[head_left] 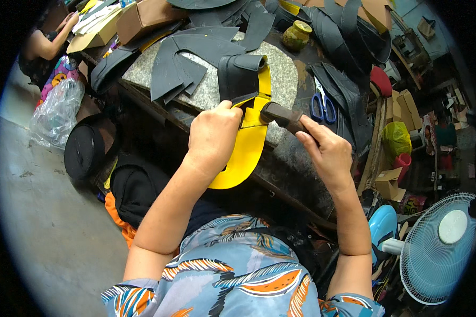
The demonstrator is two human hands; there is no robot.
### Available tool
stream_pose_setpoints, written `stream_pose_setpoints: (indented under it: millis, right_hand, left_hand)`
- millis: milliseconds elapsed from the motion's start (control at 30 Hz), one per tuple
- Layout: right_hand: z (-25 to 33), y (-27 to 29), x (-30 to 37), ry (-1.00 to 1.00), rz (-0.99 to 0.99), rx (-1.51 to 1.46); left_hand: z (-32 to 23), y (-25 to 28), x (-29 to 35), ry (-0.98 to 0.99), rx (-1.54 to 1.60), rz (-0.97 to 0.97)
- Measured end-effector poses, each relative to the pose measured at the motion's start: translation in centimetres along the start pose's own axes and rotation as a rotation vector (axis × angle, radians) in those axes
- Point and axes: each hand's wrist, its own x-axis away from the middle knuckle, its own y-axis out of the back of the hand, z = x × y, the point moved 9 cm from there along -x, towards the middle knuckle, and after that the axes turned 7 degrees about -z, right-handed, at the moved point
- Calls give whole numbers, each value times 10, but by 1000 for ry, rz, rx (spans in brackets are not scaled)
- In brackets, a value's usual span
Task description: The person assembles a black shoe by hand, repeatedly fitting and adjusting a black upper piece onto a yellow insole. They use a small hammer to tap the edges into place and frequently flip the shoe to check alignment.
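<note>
A curved black leather-like piece with a yellow lining lies over the near edge of a speckled stone slab and hangs down toward me. My left hand is closed on its left edge, near a seam where the black part meets the yellow. In my right hand is a dark, blunt hammer, its head against the yellow lining beside the seam. My fingers hide most of its handle. Flat grey-black cut pieces lie overlapping on the slab, behind my left hand.
Blue-handled scissors and stacked black pieces lie right of the slab. A jar stands at the back. Lower right is a fan. At left are a black roll, a plastic bag and another person's arm.
</note>
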Motion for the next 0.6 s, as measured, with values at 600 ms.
stream_pose_setpoints:
  millis: [600]
  right_hand:
    - [-43, 11, 39, -13, -15, 124]
  left_hand:
    - [7, 65, 9, -10, 413, -95]
